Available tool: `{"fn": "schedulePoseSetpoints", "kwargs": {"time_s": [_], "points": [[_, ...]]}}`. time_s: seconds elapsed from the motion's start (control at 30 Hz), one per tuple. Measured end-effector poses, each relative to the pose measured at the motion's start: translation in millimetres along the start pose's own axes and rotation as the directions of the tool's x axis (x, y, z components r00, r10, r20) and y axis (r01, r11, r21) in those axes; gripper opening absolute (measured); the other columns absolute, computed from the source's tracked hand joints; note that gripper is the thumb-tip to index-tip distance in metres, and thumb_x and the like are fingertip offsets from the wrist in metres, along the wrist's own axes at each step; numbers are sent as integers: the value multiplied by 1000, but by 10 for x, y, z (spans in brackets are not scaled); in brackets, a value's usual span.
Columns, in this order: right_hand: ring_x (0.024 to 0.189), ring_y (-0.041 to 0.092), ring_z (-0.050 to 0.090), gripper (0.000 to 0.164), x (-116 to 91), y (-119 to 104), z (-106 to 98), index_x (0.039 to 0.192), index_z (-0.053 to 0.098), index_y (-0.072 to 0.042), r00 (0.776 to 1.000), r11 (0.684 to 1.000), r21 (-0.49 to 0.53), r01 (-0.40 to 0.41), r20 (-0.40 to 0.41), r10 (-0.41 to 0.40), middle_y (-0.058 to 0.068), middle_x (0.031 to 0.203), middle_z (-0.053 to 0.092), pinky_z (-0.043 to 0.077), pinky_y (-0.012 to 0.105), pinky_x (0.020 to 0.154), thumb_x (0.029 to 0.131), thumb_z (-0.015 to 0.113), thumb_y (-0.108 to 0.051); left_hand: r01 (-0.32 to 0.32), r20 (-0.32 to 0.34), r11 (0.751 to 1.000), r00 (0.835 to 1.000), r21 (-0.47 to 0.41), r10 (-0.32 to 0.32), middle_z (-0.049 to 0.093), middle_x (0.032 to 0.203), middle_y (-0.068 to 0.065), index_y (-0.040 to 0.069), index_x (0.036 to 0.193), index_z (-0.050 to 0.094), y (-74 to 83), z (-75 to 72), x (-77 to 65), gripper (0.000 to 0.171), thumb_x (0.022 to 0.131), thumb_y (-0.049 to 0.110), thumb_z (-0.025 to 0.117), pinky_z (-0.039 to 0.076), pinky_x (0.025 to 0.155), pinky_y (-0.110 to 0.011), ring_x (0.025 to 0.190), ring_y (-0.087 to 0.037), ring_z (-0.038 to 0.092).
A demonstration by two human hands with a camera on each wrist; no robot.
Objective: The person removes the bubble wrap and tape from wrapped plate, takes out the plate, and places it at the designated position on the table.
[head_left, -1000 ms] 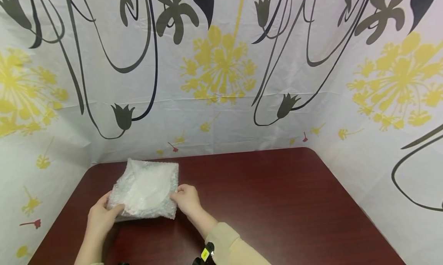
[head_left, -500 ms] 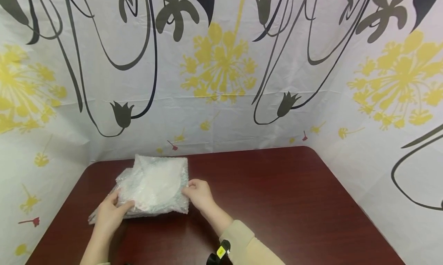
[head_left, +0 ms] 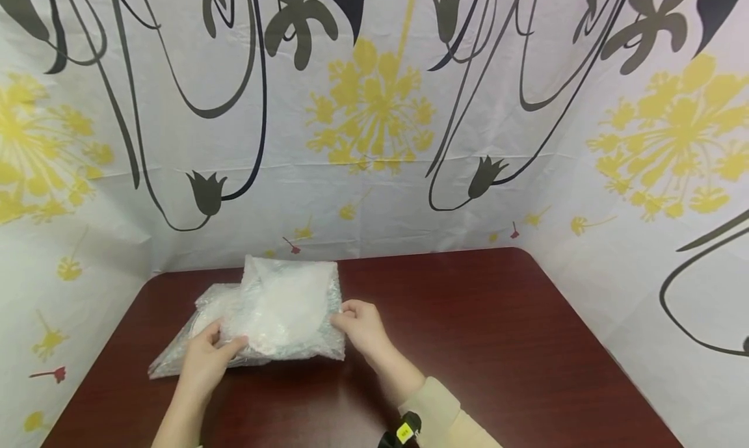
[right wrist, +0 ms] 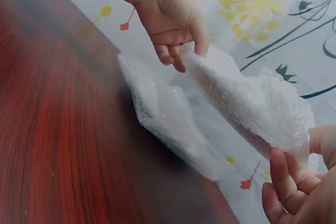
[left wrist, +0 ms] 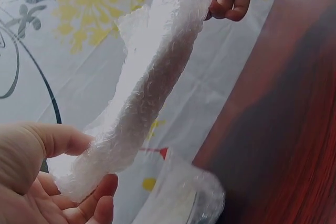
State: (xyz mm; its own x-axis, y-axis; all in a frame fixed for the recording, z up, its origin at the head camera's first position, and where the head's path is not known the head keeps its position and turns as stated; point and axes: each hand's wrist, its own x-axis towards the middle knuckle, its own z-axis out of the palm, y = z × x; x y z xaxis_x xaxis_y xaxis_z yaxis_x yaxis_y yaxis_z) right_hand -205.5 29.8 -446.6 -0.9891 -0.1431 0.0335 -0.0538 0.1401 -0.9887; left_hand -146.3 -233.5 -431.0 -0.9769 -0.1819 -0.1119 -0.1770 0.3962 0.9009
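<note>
A bubble-wrapped packet (head_left: 292,305) is held up between both hands, tilted over the table. My left hand (head_left: 205,363) pinches its left end, thumb on top and fingers beneath, as the left wrist view shows. On the opposite side my right hand (head_left: 365,331) pinches the edge between thumb and fingers. A second bubble-wrapped packet (right wrist: 168,114) lies on the table, partly covered in the head view by the lifted one. In the right wrist view there is a gap between the two packets. What the wrap contains is hidden.
The dark red wooden table (head_left: 468,331) has rounded back corners. A white cloth (head_left: 386,220) printed with yellow and grey flowers hangs behind and along both sides. A black strap with a yellow tag (head_left: 405,432) sits at my right wrist.
Both hands have carried the top packet to the right, off the lower one. The lower packet, mostly covered before, now shows on the left and stays where it lies.
</note>
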Motion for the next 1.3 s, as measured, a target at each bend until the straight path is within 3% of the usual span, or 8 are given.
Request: {"fn": "schedulePoseSetpoints", "kwargs": {"time_s": [0.13, 0.4, 0.67, 1.0, 1.2, 1.3], "points": [[58, 9, 48, 9, -34, -4, -96, 81, 62, 3, 1000, 1000, 14, 5, -10, -4, -1, 63, 58, 41, 24, 53, 78, 67, -2, 9, 32, 1000, 999, -11, -9, 16, 150, -32, -10, 147, 19, 43, 71, -19, 80, 90, 19, 66, 29, 104, -55, 136, -49, 19], [58, 8, 47, 7, -309, -354, -296, 82, 59, 8, 1000, 1000, -8, 1, -6, -1, 1, 63, 55, 40, 23, 55, 80, 63, 3, -6, 36, 999, 999, -53, 8, 16, 147, -37, -15, 144, 18, 99, 238, -70, 79, 89, 13, 67, 25, 106, -54, 135, -50, 18], [60, 9, 51, 10, -215, 5, -433, 83, 61, 6, 999, 999, 30, -33, -23, 34, 0, 64, 58, 44, 24, 56, 79, 67, -1, -18, 24, 996, 1000, -86, 20, 19, 145, -39, -16, 142, 23, 133, 390, -128, 75, 87, 11, 67, 27, 105, -54, 134, -52, 21], [57, 10, 48, 11, -336, 90, -612, 82, 61, 4, 997, 998, 20, -53, -55, 54, 0, 61, 55, 42, 24, 54, 79, 68, -3, -28, 27, 992, 999, -126, 32, 22, 146, -37, -16, 141, 28, 172, 571, -190, 73, 87, 10, 69, 29, 104, -54, 133, -50, 23], [58, 11, 46, 8, -429, 72, -717, 81, 60, 6, 994, 996, 7, -89, -61, 89, 0, 61, 52, 42, 26, 56, 80, 65, 1, -65, -4, 980, 998, -189, 65, 45, 136, -29, -12, 136, 43, 150, 737, -215, 59, 85, 2, 68, 46, 94, -37, 124, -36, 46], [58, 12, 46, 8, -465, 109, -772, 81, 60, 6, 993, 995, -5, -98, -72, 98, 1, 61, 53, 42, 27, 56, 80, 65, 0, -87, -9, 975, 996, -204, 87, 47, 134, -30, -13, 135, 43, 132, 810, -234, 58, 84, 0, 69, 47, 92, -32, 122, -35, 47]]}}
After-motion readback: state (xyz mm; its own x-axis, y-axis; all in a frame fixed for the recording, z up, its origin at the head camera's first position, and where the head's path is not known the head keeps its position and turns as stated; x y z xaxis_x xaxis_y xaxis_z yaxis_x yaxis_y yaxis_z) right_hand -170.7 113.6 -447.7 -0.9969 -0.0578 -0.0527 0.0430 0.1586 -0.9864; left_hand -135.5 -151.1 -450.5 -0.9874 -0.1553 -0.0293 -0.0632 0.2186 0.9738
